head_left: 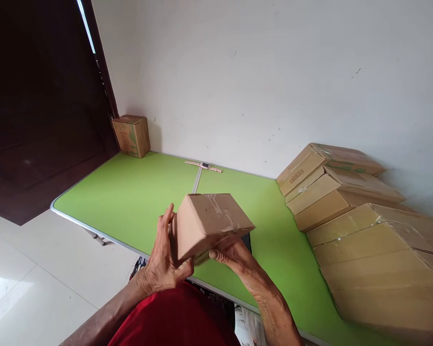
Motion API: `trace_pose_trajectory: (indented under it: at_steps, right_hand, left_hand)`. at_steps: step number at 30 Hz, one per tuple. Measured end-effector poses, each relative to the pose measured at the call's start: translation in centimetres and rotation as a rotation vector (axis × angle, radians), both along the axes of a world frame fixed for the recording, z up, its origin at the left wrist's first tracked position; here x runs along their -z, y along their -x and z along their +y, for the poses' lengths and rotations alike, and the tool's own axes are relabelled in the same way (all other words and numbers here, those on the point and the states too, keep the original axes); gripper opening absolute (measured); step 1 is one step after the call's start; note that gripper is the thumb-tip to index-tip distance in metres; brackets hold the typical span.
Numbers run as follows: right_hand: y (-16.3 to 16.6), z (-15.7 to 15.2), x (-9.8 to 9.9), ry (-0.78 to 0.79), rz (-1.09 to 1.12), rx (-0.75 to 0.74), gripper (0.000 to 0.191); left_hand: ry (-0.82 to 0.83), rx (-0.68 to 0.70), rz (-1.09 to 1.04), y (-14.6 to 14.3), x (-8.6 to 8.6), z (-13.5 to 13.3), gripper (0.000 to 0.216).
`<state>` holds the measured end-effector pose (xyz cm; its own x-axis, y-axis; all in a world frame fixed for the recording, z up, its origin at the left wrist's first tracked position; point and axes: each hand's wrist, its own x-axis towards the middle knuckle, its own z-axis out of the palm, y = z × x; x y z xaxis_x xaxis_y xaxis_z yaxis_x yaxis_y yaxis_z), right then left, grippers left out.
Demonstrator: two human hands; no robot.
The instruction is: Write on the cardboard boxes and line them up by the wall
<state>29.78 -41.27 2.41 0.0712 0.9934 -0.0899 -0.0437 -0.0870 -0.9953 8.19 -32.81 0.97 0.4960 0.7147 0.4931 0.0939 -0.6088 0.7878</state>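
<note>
I hold a small taped cardboard box (205,221) with both hands, lifted just above the near edge of the green table (130,197). My left hand (162,257) presses flat against the box's left side, fingers pointing up. My right hand (233,254) grips its lower right edge, fingers curled under it. Clear tape runs across the box's top. A dark flat object lies under the box on the table, mostly hidden.
A row of taped cardboard boxes (346,192) leans along the table's right side. A small printed carton (132,135) stands at the far left corner by a dark door (39,110). A thin strip (203,166) lies at the wall. White tiled floor (39,288) is on the left.
</note>
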Motion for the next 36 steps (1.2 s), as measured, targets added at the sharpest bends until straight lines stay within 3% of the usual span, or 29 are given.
trace_pose_trajectory:
  at_steps: [4,6,8,10,13,18,20,24,30,36]
  right_hand:
    - [0.2,-1.4,-0.9,-0.013,-0.04,-0.042,0.077]
    - [1.4,-1.8,-1.3,-0.048,-0.099,-0.013,0.079]
    - [3.0,-2.0,-1.6,-0.049,-0.259,0.135,0.076]
    - [4.8,-2.2,-1.9,-0.006,-0.438,0.361,0.07]
    - [7.1,-2.4,-2.2,0.077,-0.62,0.573,0.065]
    - [9.3,-3.5,-2.3,0.12,-0.814,0.582,0.08]
    - [9.2,-4.1,-2.1,0.099,-0.81,0.53,0.081]
    - [7.5,-4.0,-2.4,0.025,-0.696,0.472,0.059]
    - [4.4,0.5,-4.0,-0.14,-0.62,0.542,0.051]
    - [4.4,2.4,-4.7,-0.067,-0.69,0.456,0.035]
  left_hand:
    - [0.551,0.302,-0.201,1.1,-0.4,1.1,0.098]
    - [0.751,0.333,-0.257,1.1,0.5,1.7,0.089]
    - [0.838,0.32,-0.257,0.8,1.5,2.1,0.082]
    - [0.803,0.288,-0.249,0.3,1.8,2.3,0.079]
    - [0.607,0.19,-0.245,-0.5,0.5,2.4,0.083]
    - [0.254,0.167,-0.097,-1.3,-3.2,2.6,0.082]
    - [0.276,0.187,-0.031,-1.4,-3.6,2.8,0.068]
    - [0.455,0.261,-0.011,-1.2,-3.0,3.1,0.059]
    - [0.397,0.345,0.001,-1.9,-3.0,3.1,0.056]
    - [0.453,0.205,0.038,-2.5,-3.3,3.1,0.042]
